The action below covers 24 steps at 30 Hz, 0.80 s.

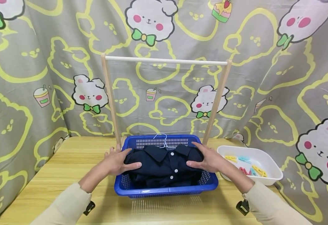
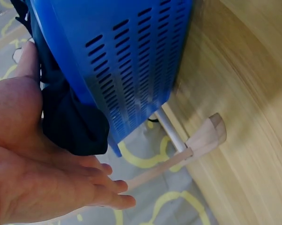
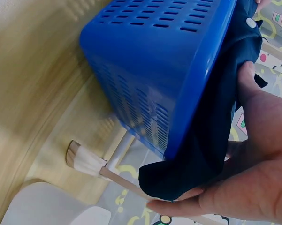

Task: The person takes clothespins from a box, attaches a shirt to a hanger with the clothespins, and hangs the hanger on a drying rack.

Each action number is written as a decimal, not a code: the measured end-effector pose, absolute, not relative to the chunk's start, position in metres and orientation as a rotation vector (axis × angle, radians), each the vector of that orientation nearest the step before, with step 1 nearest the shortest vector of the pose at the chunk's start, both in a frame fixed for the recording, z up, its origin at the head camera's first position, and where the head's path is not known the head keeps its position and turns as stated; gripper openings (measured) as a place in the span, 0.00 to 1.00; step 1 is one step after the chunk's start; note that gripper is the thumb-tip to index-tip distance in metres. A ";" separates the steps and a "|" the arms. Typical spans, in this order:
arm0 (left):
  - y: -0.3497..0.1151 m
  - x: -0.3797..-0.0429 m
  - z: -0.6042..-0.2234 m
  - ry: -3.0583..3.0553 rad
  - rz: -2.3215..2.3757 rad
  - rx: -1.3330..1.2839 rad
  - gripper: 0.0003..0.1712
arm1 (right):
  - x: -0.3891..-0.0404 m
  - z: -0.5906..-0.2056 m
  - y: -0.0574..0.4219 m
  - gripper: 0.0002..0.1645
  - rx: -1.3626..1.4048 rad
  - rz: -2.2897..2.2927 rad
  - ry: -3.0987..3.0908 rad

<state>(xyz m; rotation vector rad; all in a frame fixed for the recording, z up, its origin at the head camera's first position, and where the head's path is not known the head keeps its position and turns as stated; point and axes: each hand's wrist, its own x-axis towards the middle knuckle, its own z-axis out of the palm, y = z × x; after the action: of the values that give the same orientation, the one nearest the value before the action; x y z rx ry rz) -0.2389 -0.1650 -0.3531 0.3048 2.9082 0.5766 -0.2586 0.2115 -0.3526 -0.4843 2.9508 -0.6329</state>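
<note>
A dark navy shirt (image 1: 161, 167) with a collar and white buttons lies bunched in a blue plastic basket (image 1: 166, 190). A light-coloured wire hanger (image 1: 165, 140) sits at its collar, hook upward. On the shirt's left end rests my left hand (image 1: 117, 161), thumb across the cloth and the other fingers spread outside the basket rim. In the left wrist view its fingers (image 2: 98, 190) are straight. My right hand (image 1: 209, 157) touches the other end, thumb laid on the front. The right wrist view shows its extended fingers (image 3: 178, 206) passing below the shirt's overhanging edge.
Behind the basket stands a wooden rack with a white crossbar (image 1: 166, 60). To the right is a white tray (image 1: 268, 159) holding several coloured clothes pegs (image 1: 244, 160). The wooden table (image 1: 54, 184) meets a patterned curtain (image 1: 158, 78) at the back and sides.
</note>
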 end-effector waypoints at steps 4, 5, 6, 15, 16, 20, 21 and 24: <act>-0.163 -0.239 -0.354 2.903 0.575 0.323 0.60 | -0.258 -0.352 0.210 0.63 -0.504 -0.631 2.919; -0.162 -0.238 -0.355 2.904 0.575 0.327 0.60 | -0.257 -0.352 0.210 0.63 -0.506 -0.629 2.915; -0.162 -0.238 -0.355 2.905 0.576 0.332 0.60 | -0.257 -0.352 0.209 0.64 -0.504 -0.628 2.911; -0.160 -0.237 -0.355 2.907 0.583 0.360 0.57 | -0.258 -0.352 0.210 0.65 -0.520 -0.624 2.891; -0.159 -0.237 -0.355 2.907 0.588 0.360 0.57 | -0.258 -0.353 0.210 0.65 -0.527 -0.626 2.892; -0.158 -0.238 -0.356 2.901 0.594 0.372 0.56 | -0.258 -0.354 0.210 0.64 -0.534 -0.617 2.895; -0.158 -0.238 -0.356 2.898 0.598 0.374 0.56 | -0.258 -0.354 0.210 0.64 -0.531 -0.612 2.895; -0.157 -0.239 -0.358 2.888 0.614 0.389 0.55 | -0.258 -0.355 0.210 0.63 -0.514 -0.587 2.889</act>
<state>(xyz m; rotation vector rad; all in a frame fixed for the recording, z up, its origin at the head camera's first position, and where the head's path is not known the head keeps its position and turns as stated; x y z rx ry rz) -0.2392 -0.1571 -0.3575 0.3888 2.8876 0.6143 -0.2579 0.2104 -0.3546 -0.5135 2.8894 -0.5868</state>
